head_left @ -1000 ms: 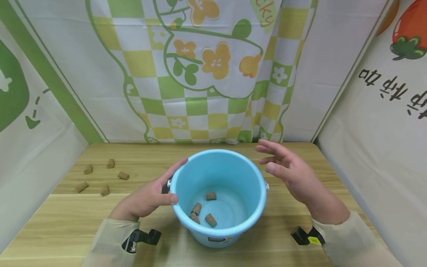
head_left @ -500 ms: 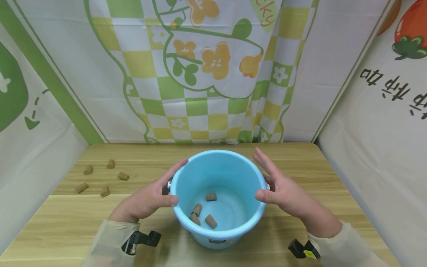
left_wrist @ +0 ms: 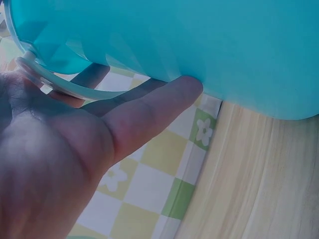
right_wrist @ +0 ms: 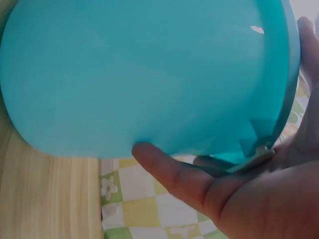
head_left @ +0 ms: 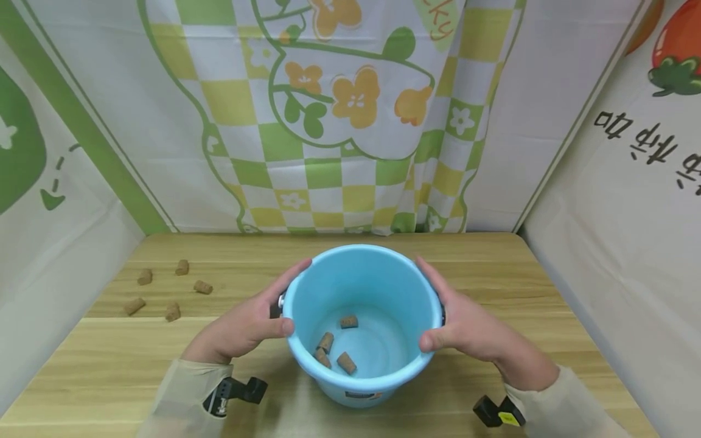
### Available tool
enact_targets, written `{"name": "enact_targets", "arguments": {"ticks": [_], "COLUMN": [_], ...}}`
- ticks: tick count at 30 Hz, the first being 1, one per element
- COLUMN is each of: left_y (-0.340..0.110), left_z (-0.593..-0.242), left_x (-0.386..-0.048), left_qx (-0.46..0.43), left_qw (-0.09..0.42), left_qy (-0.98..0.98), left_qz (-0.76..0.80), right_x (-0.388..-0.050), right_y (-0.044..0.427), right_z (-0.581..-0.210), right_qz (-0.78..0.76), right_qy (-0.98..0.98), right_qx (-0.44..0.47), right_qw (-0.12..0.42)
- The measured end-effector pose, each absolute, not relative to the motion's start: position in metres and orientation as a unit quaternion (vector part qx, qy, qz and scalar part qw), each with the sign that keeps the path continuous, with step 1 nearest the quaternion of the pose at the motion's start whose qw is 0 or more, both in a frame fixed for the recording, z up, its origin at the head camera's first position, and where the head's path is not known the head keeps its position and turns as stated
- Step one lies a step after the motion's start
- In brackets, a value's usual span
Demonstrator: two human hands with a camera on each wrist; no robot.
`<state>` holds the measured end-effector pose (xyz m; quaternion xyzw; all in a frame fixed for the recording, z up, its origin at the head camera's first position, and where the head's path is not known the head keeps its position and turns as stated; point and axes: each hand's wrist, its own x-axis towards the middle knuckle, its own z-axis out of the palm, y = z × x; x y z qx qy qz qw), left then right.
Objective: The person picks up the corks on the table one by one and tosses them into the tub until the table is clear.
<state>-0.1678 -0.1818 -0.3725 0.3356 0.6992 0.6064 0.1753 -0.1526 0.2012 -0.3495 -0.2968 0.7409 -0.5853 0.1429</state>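
Note:
A light blue plastic bucket (head_left: 358,383) stands upright on the table in the head view. Several corks, among them one (head_left: 348,321) lying apart, are on its floor. My left hand (head_left: 243,325) holds the bucket's left side, thumb at the rim and fingers along the outer wall. On the opposite side my right hand (head_left: 473,328) grips it the same way, thumb on the rim. In the left wrist view a fingertip (left_wrist: 192,88) touches the bucket wall below the white handle (left_wrist: 75,89). A right fingertip (right_wrist: 144,150) presses the wall in the right wrist view.
Several more corks, including one (head_left: 202,286), lie scattered on the left of the wooden table (head_left: 82,371). A checkered curtain (head_left: 328,182) hangs behind the table's back edge, and white printed sheets (head_left: 613,255) border both sides.
My right hand has come in from beside the bucket, moving left and down onto its right rim and wall. The left hand has kept its hold; the bucket has barely moved.

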Motion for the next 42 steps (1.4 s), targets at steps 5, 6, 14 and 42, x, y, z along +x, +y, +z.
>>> {"name": "enact_targets", "arguments": {"ticks": [5, 6, 14, 42], "left_y": [-0.1804, -0.1803, -0.1778, -0.1742], "left_z": [-0.3739, -0.3747, -0.3742, -0.3785], "left_x": [-0.1680, -0.1681, -0.1683, -0.1669], "left_qx": [0.340, 0.339, 0.325, 0.322], "left_qw": [0.161, 0.159, 0.168, 0.169], "left_qy": [0.707, 0.709, 0.707, 0.698], "left_qz": [0.599, 0.598, 0.605, 0.617], "right_x": [-0.1560, -0.1563, -0.1567, -0.1545], "right_y": [0.2045, 0.2048, 0.2067, 0.2092], "right_z": [-0.3470, -0.3468, -0.3461, -0.3457], "right_qz": [-0.582, -0.582, -0.579, -0.602], "right_qy": [0.733, 0.733, 0.743, 0.724], "right_qx": [-0.313, -0.311, -0.281, -0.253], "right_qw": [0.161, 0.165, 0.181, 0.223]}}
